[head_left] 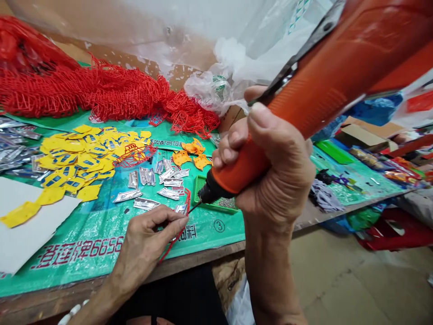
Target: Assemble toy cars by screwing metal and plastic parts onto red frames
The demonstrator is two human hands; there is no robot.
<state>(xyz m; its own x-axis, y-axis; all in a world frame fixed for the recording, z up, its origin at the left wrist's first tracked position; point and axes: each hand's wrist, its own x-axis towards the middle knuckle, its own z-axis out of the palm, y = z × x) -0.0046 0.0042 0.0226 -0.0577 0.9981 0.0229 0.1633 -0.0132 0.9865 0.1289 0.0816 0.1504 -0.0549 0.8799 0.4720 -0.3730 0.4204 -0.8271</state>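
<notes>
An orange electric screwdriver (304,85) is wrapped by my right hand (277,158), its black tip pointing down and left. The thin bit ends at a small silver piece (181,208) on a thin red plastic frame (173,241). My left hand (154,234) pinches the red frame beside the bit tip, thumb and index finger pressed together. Right behind the bit, a green tray (199,183) holds many small metal screws. Several loose silver pieces (145,204) lie just beyond my left hand.
Yellow pieces (81,155) are heaped at the left, near white card (20,243). Red plastic frames (118,92) are piled along the back. Orange pieces (181,158) lie behind the tray. The table's wooden edge (209,257) runs in front.
</notes>
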